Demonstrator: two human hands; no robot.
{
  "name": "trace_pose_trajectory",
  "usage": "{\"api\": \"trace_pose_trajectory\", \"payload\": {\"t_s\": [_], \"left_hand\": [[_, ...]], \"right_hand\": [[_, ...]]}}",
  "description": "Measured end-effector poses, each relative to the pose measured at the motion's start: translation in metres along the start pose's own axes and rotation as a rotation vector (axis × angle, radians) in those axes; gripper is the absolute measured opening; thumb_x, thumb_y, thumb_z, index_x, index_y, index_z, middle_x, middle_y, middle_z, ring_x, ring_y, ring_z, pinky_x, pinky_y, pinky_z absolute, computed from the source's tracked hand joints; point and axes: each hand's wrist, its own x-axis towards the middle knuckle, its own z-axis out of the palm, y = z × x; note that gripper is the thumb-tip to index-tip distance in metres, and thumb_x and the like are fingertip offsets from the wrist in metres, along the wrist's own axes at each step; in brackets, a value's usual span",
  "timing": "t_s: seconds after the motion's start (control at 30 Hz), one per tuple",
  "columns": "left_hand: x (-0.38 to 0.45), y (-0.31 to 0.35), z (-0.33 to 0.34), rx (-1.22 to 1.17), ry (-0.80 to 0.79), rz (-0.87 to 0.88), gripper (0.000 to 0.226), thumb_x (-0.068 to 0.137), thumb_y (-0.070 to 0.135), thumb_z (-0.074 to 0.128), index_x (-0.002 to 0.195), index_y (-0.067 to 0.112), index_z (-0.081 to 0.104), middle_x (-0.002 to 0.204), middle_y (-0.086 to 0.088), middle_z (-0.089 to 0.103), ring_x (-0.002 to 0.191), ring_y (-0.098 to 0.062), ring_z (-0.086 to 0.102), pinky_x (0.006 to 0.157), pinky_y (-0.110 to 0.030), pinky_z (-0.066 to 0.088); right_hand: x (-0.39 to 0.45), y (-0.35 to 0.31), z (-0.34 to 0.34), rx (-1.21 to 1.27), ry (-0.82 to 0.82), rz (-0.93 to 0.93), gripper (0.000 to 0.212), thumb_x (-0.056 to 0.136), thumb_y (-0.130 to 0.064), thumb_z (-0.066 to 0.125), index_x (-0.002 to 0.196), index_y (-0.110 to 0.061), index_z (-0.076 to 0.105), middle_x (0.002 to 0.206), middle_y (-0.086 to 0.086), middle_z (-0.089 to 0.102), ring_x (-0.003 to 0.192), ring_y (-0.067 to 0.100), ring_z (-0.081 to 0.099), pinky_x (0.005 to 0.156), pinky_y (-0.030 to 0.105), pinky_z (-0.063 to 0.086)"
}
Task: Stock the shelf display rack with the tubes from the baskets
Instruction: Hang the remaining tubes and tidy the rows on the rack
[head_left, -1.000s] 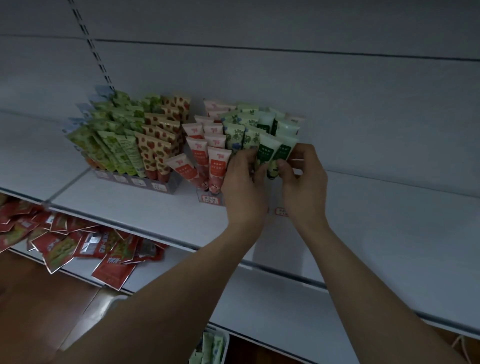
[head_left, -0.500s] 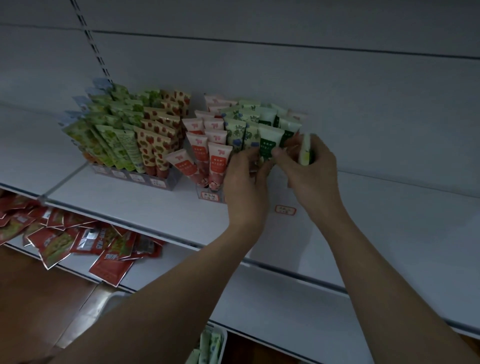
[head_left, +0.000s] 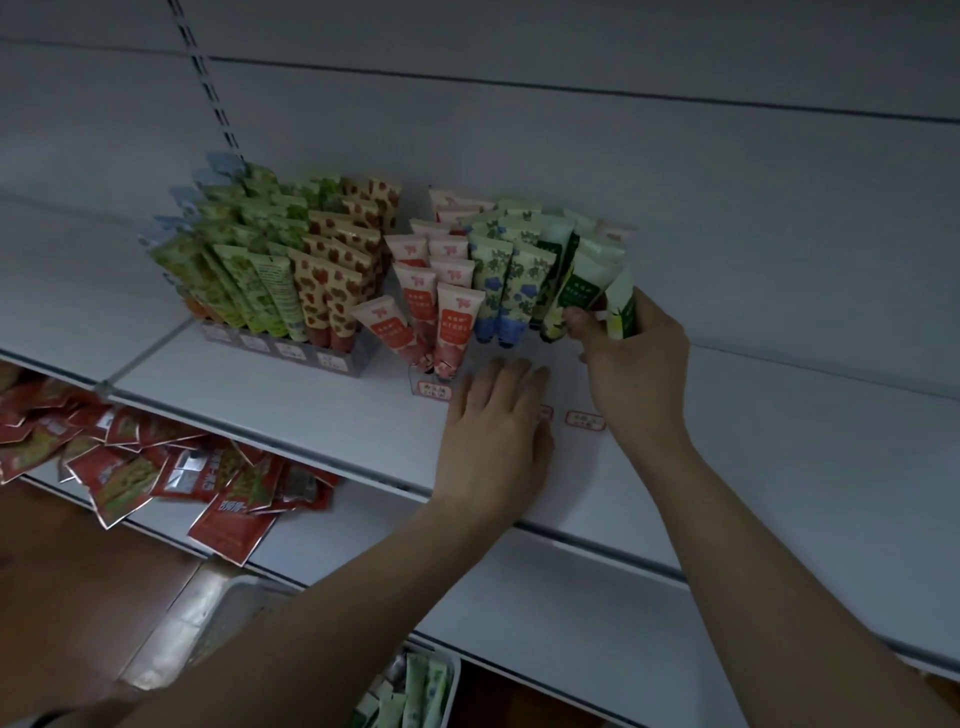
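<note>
Tube (head_left: 621, 306): green-and-white, leaf print, upright at the clear rack's (head_left: 519, 358) right end on the shelf (head_left: 311, 400).
Right hand (head_left: 636, 364): your grip pinches that tube.
Left hand (head_left: 496, 431): fingers straight, resting against the rack front.

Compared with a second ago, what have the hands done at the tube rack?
The left hand has let go of the front green tubes and dropped to the shelf, fingers relaxed over the clear rack front. The right hand has taken up a green-and-white tube and holds it at the rack's right end. The pink tubes and left display box stayed put.
</note>
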Motion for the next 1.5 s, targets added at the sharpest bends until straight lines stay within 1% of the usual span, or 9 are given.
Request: {"api": "trace_pose_trajectory", "payload": {"t_s": [0.1,0.27,0.37,0.7,0.83,1.0,1.23,1.37,1.5], "left_hand": [[-0.006,-0.005,0.000,0.056,-0.019,0.026,0.048,0.088,0.027,0.046,0.135,0.016,0.054,0.139,-0.012,0.051,0.134,-0.037,0.040,0.113,-0.051,0.030],[-0.010,-0.012,0.001,0.010,0.022,0.078,0.034,0.089,0.022,0.055,0.122,0.015,0.063,0.140,-0.014,0.051,0.136,-0.039,0.038,0.116,-0.048,0.023],[-0.012,-0.011,0.002,0.011,0.011,0.071,0.034,0.091,0.024,0.054,0.122,0.015,0.063,0.142,-0.013,0.050,0.138,-0.038,0.035,0.117,-0.047,0.020],[-0.010,-0.009,0.000,0.027,-0.007,0.067,0.035,0.090,0.024,0.050,0.121,0.014,0.062,0.141,-0.014,0.051,0.136,-0.039,0.038,0.115,-0.050,0.021],[-0.011,-0.010,0.001,0.017,-0.009,0.068,0.035,0.090,0.024,0.051,0.121,0.014,0.061,0.141,-0.015,0.051,0.136,-0.040,0.037,0.115,-0.052,0.024],[-0.011,-0.012,0.004,0.039,-0.002,0.065,0.040,0.091,0.025,0.058,0.128,0.012,0.060,0.141,-0.015,0.051,0.136,-0.040,0.037,0.115,-0.053,0.024],[-0.011,-0.012,0.003,0.037,-0.032,0.062,0.042,0.090,0.023,0.057,0.130,0.014,0.058,0.144,-0.013,0.048,0.138,-0.038,0.036,0.114,-0.052,0.025],[-0.012,-0.011,0.000,0.030,-0.041,0.059,0.044,0.088,0.022,0.055,0.131,0.015,0.055,0.146,-0.012,0.045,0.138,-0.038,0.035,0.115,-0.052,0.024],[-0.012,-0.010,-0.001,0.027,-0.046,0.055,0.043,0.088,0.022,0.055,0.131,0.015,0.056,0.144,-0.012,0.047,0.138,-0.038,0.035,0.116,-0.052,0.024]], "right_hand": [[-0.002,0.000,0.008,-0.003,-0.001,-0.005,0.016,0.087,-0.018,0.071,0.102,-0.023,0.071,0.088,-0.013,0.072,0.083,0.005,0.068,0.080,0.038,0.058],[0.000,0.006,0.016,-0.048,0.009,-0.042,0.022,0.087,-0.018,0.072,0.110,-0.015,0.071,0.089,-0.014,0.069,0.077,-0.011,0.060,0.070,0.009,0.045],[0.000,0.008,0.020,-0.059,0.015,-0.046,0.022,0.088,-0.017,0.071,0.110,-0.013,0.070,0.088,-0.012,0.068,0.074,-0.014,0.058,0.066,0.005,0.042],[-0.001,0.010,0.033,-0.111,0.081,-0.038,0.013,0.088,-0.019,0.070,0.097,-0.011,0.067,0.078,-0.010,0.066,0.069,0.000,0.059,0.068,0.023,0.050],[-0.001,0.011,0.038,-0.123,0.120,-0.021,0.012,0.087,-0.019,0.068,0.095,-0.010,0.067,0.079,-0.003,0.069,0.072,0.010,0.065,0.069,0.033,0.055],[-0.004,0.007,0.045,-0.145,0.173,-0.043,0.010,0.088,-0.015,0.067,0.096,-0.009,0.067,0.080,-0.003,0.069,0.071,0.007,0.064,0.064,0.017,0.049],[-0.005,0.005,0.044,-0.129,0.135,0.000,0.023,0.088,-0.016,0.068,0.107,-0.005,0.065,0.085,-0.002,0.069,0.073,0.006,0.063,0.065,0.012,0.049],[-0.007,0.004,0.040,-0.036,0.077,0.059,0.020,0.086,-0.019,0.072,0.104,-0.011,0.068,0.088,-0.003,0.072,0.080,0.016,0.070,0.075,0.042,0.059],[-0.011,-0.001,0.036,-0.024,0.048,0.062,0.024,0.082,-0.023,0.076,0.103,-0.018,0.066,0.089,-0.007,0.071,0.081,0.012,0.070,0.075,0.042,0.059]]}}
